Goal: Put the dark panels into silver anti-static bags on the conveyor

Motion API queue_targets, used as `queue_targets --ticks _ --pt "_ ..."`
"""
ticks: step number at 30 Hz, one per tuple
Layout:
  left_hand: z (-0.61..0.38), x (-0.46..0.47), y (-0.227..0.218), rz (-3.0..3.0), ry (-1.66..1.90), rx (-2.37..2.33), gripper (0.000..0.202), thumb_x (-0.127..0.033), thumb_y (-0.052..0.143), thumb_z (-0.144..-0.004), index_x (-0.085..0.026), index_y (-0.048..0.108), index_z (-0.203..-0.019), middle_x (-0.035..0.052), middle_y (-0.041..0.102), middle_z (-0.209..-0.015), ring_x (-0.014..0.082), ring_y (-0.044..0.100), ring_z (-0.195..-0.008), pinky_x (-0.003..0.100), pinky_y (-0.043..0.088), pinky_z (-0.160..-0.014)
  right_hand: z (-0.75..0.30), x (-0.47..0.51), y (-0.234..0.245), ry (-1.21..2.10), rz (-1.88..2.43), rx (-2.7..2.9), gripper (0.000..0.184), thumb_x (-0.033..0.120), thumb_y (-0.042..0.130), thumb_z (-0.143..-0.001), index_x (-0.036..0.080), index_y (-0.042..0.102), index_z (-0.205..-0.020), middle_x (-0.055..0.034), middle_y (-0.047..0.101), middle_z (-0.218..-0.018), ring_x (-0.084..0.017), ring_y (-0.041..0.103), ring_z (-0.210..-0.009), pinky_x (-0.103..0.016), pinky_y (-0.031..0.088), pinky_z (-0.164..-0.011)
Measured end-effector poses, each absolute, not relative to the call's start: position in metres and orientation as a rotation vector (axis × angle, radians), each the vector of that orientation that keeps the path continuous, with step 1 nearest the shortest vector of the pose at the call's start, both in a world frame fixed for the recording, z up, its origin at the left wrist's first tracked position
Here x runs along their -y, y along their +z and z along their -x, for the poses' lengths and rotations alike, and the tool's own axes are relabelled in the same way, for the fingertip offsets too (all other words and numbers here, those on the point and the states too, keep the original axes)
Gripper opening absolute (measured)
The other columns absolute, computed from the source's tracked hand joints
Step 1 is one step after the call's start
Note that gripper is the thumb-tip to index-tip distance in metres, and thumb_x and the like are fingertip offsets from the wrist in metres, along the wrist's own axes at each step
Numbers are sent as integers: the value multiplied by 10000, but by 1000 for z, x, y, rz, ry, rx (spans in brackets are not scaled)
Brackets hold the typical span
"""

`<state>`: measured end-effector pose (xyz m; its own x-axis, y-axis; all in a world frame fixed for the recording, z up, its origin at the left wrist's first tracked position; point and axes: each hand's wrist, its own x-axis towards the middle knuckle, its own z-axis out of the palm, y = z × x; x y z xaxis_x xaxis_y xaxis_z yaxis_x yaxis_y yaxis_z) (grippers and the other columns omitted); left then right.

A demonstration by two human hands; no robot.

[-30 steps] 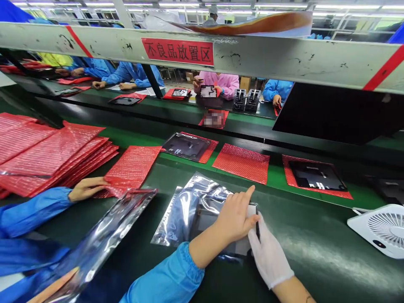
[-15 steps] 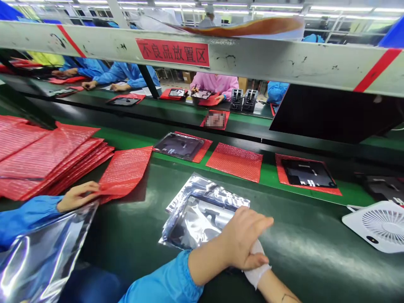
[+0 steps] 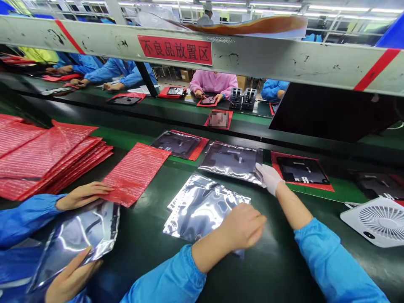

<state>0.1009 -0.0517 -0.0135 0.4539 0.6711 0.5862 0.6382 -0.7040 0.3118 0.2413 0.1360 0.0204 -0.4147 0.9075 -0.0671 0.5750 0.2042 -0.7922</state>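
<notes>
Bagged panel [image 3: 232, 159] shifted far; right hand [image 3: 269, 178] fingers closed on right edge; left hand [image 3: 244, 225] curled over silver bags [image 3: 202, 206], hold unclear

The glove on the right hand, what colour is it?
The glove is white. It shows best in the head view.

Left fingers [image 3: 257, 229] curled, right fingers [image 3: 261, 171] gloved, right arm [image 3: 331, 252] outstretched
</notes>
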Motion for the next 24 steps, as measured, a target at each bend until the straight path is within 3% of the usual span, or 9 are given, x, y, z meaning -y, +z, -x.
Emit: queue_targets --ticks 3,5,7,11,14,18,24 --pt "-93 39 -19 -2407 1003 -1596 255 -230 583 -1039 -177 663 -1275 141 719 -1231 306 658 -1142 502 561 -983 -244 -153 8 1234 1521 1970 475 559 428 -1052 216 612 -779 -13 602 -522 -133 448 -386 -262 359 -426" --pt "-89 33 -27 -2306 926 -1762 387 -268 653 -1019 -179 614 -1394 170 660 -1406 365 593 -1320 613 497 -1138 -249 -148 -2 1268 1522 1855 423 529 428 -1030 202 646 -871 -19 657 -615 -131 451 -399 -264 346 -410" --pt "-86 30 -36 -2260 855 -1825 458 -294 687 -1012 -191 583 -1446 171 635 -1455 381 561 -1381 678 429 -1207 -255 -138 -11 1220 1460 1811 392 507 439 -1005 197 673 -947 -25 703 -710 -137 491 -437 -273 391 -441" --pt "-85 26 -45 -2250 773 -1817 345 -283 705 -1008 -207 641 -1338 144 662 -1385 357 599 -1319 679 423 -1202 -260 -124 -22 954 1333 2058 343 461 460 -977 229 705 -913 -19 716 -736 -186 639 -648 -305 526 -702" --pt "-85 26 -42 -2244 778 -1784 295 -264 718 -1001 -214 660 -1285 123 687 -1313 336 622 -1245 654 440 -1180 -259 -122 -26 864 1280 2226 304 411 457 -964 249 711 -916 -22 736 -781 -219 686 -812 -337 523 -854" --pt "-84 27 -38 -2222 852 -1706 315 -250 721 -1003 -223 651 -1309 107 710 -1248 310 648 -1178 619 442 -1167 -259 -126 -29 916 1266 2245 354 452 429 -996 246 710 -936 -27 741 -804 -224 695 -837 -342 511 -871" --pt "-82 26 -40 -2190 970 -1581 422 -360 870 -919 -235 670 -1268 98 731 -1213 313 670 -1142 583 449 -1122 -261 -127 -28 968 1245 2244 368 466 426 -996 242 714 -947 -26 748 -815 -218 686 -816 -337 498 -856"
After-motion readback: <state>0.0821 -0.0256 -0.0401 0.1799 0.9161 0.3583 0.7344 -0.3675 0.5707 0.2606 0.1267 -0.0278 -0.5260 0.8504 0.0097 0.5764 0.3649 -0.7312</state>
